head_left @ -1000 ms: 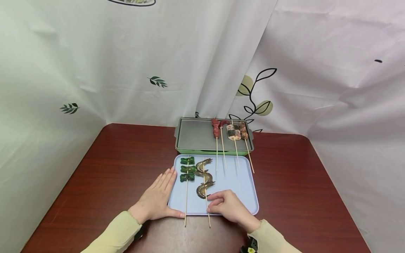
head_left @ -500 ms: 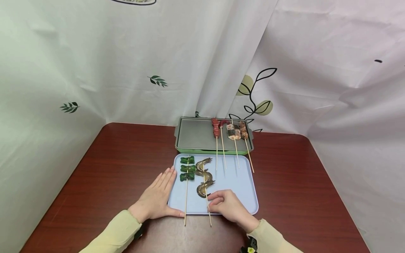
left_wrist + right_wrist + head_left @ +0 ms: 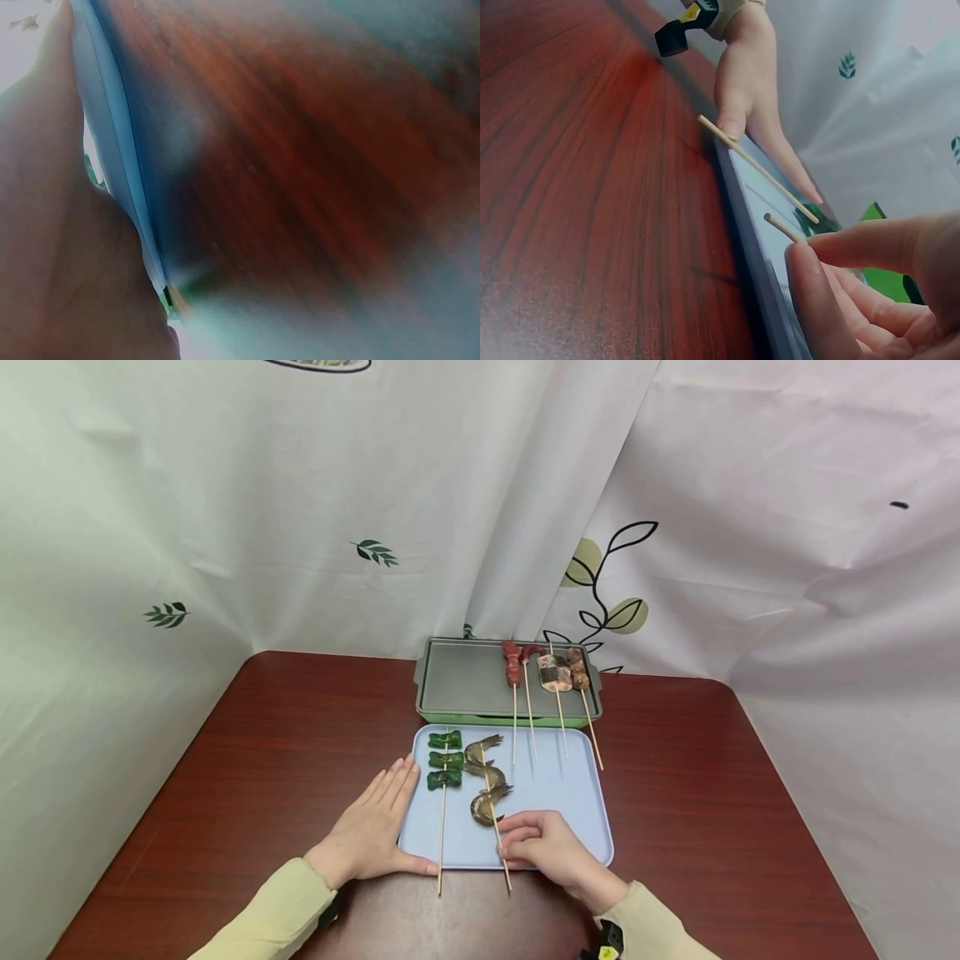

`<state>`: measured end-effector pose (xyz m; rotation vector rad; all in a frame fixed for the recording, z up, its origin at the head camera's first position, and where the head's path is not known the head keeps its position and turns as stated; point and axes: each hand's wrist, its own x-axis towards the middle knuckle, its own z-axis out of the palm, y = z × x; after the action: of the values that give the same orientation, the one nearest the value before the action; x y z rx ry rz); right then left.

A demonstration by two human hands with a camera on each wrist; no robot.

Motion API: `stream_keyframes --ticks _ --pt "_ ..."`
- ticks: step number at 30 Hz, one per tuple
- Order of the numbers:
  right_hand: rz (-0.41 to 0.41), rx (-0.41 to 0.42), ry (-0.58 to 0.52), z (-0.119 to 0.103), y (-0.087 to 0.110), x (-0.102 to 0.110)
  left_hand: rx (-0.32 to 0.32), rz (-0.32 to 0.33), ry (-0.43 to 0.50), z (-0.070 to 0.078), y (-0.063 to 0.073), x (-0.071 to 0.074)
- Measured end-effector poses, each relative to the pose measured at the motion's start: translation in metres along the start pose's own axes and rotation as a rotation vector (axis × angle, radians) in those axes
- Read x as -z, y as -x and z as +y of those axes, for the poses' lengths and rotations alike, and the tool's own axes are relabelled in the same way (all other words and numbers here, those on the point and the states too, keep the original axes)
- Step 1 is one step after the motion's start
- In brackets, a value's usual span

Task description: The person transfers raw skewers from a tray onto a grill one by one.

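On the light blue tray [image 3: 555, 793] lie a shrimp skewer [image 3: 489, 781] and, to its left, a skewer of green rolled pieces [image 3: 446, 760]. My right hand [image 3: 551, 852] pinches the shrimp skewer's stick between thumb and fingers; in the right wrist view the stick's end [image 3: 780, 223] pokes out past the fingertips. My left hand [image 3: 371, 835] rests with straight fingers along the tray's left edge, its thumb at the near left corner by the green skewer's stick. The left wrist view shows little more than part of that hand [image 3: 67, 225] and the tray's rim [image 3: 112, 105].
Behind the tray stands a grey griddle [image 3: 461, 681] with a green base. Along its right half lie a red meat skewer [image 3: 512, 664], a dark red curled skewer [image 3: 531, 652], a fish skewer [image 3: 555, 674] and a brown meatball skewer [image 3: 577, 670]; their sticks overhang the tray.
My right hand has shifted slightly right with the shrimp skewer's stick, so the skewer slants more and its lowest shrimp has moved right. The left hand has stayed in place.
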<state>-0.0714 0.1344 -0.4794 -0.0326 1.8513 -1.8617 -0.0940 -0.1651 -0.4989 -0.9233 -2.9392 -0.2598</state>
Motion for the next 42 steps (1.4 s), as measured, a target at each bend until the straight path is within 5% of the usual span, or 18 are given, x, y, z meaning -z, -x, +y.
stream_keyframes --ticks 8,25,42 --pt "0.005 0.014 -0.014 -0.002 0.002 0.000 0.015 -0.051 -0.004 0.003 -0.001 0.005" --pt "-0.034 0.071 0.001 -0.007 0.012 -0.003 0.003 -0.019 -0.009 0.002 0.000 0.004" --pt "-0.067 0.162 0.070 -0.050 0.011 -0.008 0.002 0.002 -0.003 0.001 0.000 0.002"
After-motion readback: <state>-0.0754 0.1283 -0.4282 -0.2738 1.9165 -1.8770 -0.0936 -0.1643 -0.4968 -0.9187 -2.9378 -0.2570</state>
